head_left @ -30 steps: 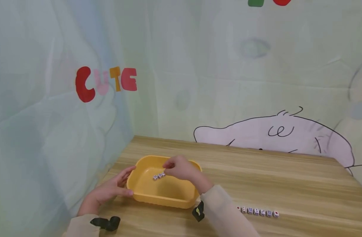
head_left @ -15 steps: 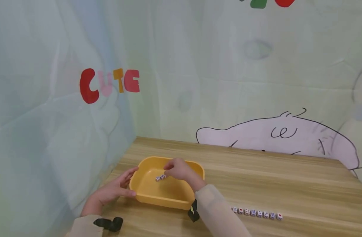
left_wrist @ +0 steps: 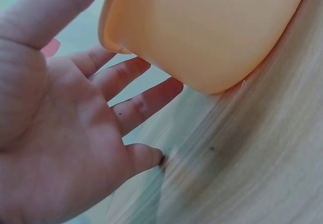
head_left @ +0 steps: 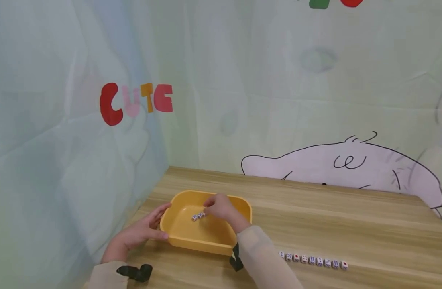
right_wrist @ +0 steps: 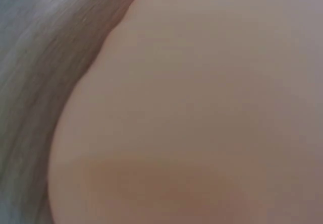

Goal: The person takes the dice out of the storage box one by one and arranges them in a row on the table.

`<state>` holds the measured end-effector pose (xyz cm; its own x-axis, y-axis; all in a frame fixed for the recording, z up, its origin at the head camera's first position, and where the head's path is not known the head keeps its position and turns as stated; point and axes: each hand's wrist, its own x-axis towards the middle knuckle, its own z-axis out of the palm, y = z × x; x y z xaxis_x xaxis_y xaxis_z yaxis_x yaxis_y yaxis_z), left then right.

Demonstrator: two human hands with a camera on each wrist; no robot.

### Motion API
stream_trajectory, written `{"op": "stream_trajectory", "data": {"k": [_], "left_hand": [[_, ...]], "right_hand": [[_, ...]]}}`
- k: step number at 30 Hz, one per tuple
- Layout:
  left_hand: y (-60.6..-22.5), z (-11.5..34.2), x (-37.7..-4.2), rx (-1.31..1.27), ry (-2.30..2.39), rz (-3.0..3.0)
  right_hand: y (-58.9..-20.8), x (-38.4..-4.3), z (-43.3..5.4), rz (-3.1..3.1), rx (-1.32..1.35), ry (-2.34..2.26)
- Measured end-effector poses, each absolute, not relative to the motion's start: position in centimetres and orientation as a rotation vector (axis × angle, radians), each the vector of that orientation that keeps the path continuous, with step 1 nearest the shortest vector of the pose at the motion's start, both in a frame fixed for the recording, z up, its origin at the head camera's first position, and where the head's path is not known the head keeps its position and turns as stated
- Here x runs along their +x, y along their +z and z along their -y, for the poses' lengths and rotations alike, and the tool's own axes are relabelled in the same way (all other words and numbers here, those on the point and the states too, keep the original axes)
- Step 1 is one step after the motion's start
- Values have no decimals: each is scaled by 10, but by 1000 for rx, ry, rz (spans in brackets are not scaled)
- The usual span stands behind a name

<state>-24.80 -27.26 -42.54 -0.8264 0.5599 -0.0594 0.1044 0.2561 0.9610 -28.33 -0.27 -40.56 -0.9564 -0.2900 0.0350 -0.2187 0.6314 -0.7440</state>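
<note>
A yellow plastic tub (head_left: 192, 243) stands on the wooden table. My left hand (head_left: 139, 232) steadies its left end, thumb at the near corner and fingers along the outer wall. In the left wrist view those fingers (left_wrist: 136, 110) are spread and fairly straight, tips at the tub wall. Inside the tub, a short row of small white dice (head_left: 195, 217) lies on the bottom. My right hand (head_left: 221, 207) reaches in and pinches the die at the right end of that row with curled fingers, which partly hide it. The right wrist view holds mostly the blurred tub wall (right_wrist: 176, 93).
A straight line of several white dice (head_left: 320, 261) lies on the table right of the tub, its left end beside my right sleeve (head_left: 267, 257). Printed cloth walls (head_left: 206, 132) enclose the table at the left and back.
The view has turned slightly left, so everything sits a little further right. More of the table's dice line shows beside the right sleeve. Both hands stay at the tub, the right one barely moving.
</note>
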Motion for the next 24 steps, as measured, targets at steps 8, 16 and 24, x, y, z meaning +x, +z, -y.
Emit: {"op": "stream_trajectory", "data": {"k": [8, 16, 24], "left_hand": [[-424, 273, -247, 587, 1593, -2148], [-426, 273, -248, 620, 1598, -2148], [-426, 272, -248, 641, 1584, -2143]], "right_hand": [[-411, -284, 4, -2737, -384, -1241], [-414, -283, 6, -2730, -381, -1218], [-416, -282, 6, -2711, -419, -1116]]}}
